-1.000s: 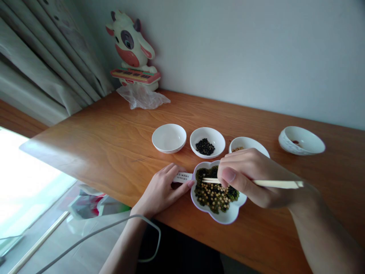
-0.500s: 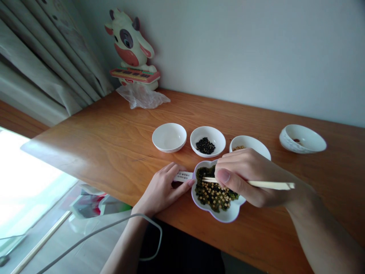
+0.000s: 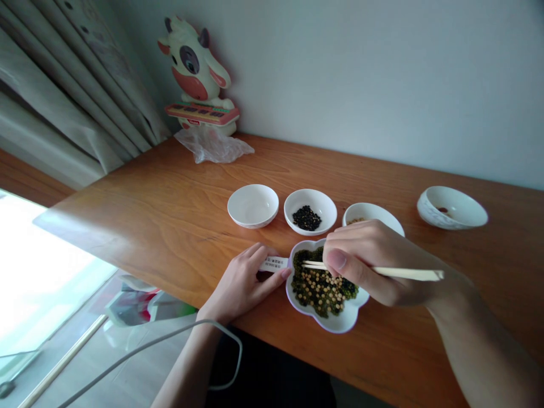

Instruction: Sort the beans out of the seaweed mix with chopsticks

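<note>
My right hand (image 3: 369, 258) grips a pair of wooden chopsticks (image 3: 408, 274), their tips down in the beans. Under them is a white flower-shaped dish (image 3: 340, 324) with a lilac rim, holding mixed green, dark and pale tan beans (image 3: 323, 292). A labelled white handle (image 3: 274, 263) sticks out from the dish's left side, and my left hand (image 3: 244, 280) closes around it, thumb against the rim. Just behind stand a white bowl (image 3: 253, 205) with nothing visible in it, another bowl (image 3: 326, 207) with black beans (image 3: 306, 218), and a third bowl (image 3: 382, 212) with tan beans, partly behind my right hand.
A further white bowl (image 3: 463, 209) with a few brownish bits stands at the right. A cow-shaped toy keyboard (image 3: 199, 85) and a crumpled clear plastic bag (image 3: 212, 146) are by the wall. A grey cable (image 3: 140, 347) crosses my left forearm. Curtains (image 3: 76, 85) hang at the left.
My right hand and the chopsticks have shifted very slightly right, tips still among the beans. The two chopstick tips look a little further apart. My left hand keeps its place.
</note>
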Demonstrator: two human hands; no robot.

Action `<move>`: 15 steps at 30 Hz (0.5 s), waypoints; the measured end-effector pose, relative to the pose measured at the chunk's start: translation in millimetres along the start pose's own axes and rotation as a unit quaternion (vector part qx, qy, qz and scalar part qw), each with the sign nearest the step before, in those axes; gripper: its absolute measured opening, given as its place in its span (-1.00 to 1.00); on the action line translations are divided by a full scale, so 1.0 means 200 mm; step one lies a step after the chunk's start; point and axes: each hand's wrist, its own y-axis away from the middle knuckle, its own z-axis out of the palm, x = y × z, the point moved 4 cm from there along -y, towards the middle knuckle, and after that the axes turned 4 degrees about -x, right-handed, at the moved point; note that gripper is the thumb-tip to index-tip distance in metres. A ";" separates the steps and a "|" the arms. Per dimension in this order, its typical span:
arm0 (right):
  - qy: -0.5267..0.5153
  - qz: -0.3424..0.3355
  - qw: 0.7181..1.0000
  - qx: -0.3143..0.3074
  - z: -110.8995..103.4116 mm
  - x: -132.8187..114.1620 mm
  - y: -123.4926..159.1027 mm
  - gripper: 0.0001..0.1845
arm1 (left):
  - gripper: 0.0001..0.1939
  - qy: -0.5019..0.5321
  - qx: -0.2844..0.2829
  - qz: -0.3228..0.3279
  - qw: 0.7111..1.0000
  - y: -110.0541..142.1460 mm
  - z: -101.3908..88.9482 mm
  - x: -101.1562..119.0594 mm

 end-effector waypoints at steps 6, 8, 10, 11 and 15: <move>-0.011 -0.001 1.000 -0.001 0.02 0.00 -0.02 -0.58 | -0.62 -0.005 -0.002 -0.007 1.000 0.00 0.01 0.00; -0.016 -0.002 1.000 0.002 0.02 0.00 -0.01 -0.59 | -0.62 -0.004 -0.003 -0.008 1.000 0.00 0.01 -0.01; -0.017 -0.002 1.000 0.002 0.02 0.00 -0.01 -0.59 | -0.62 -0.003 -0.003 -0.009 1.000 0.00 0.01 -0.01; -0.016 -0.002 1.000 0.002 0.02 0.00 -0.01 -0.58 | -0.62 -0.002 -0.004 -0.008 1.000 0.00 0.01 -0.01; -0.010 -0.007 1.000 0.007 0.01 0.00 0.00 -0.54 | -0.63 -0.001 -0.002 -0.002 1.000 0.00 0.01 -0.01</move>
